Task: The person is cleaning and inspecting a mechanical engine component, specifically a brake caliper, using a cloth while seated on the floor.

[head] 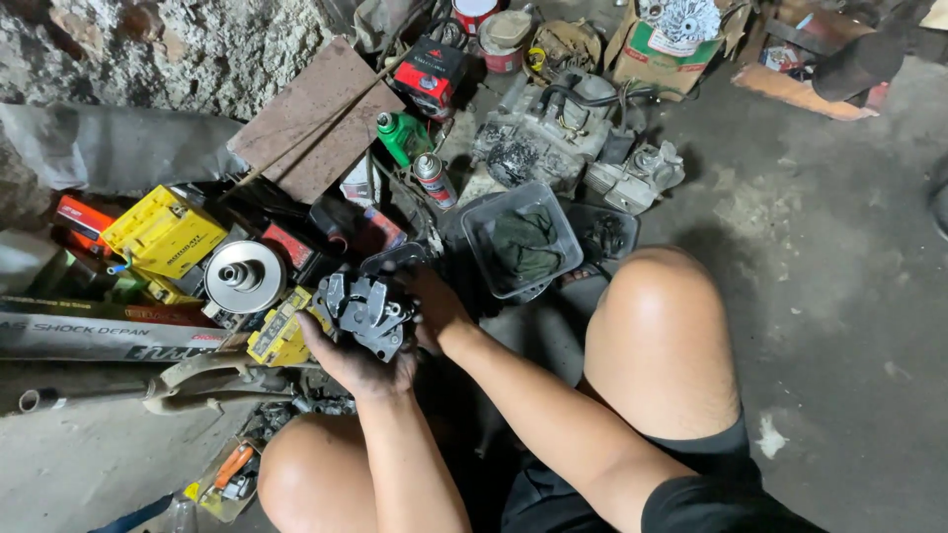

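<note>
A dark metal clutch assembly point(367, 312) with grey shoes sits low over the floor between my knees, and both hands hold it. My left hand point(348, 363) cups it from underneath, palm up and greasy. My right hand point(432, 304) grips its right side with the fingers curled over the edge. A round silver pulley disc point(244, 276) lies just to the left of the part, touching nothing I hold.
A clear plastic tub point(568, 235) with a dark green rag stands right of my hands. A yellow box point(163, 235), red boxes, a green bottle point(403, 136), a spray can point(433, 178) and an engine block point(553, 128) crowd the floor. Bare concrete point(839, 296) lies to the right.
</note>
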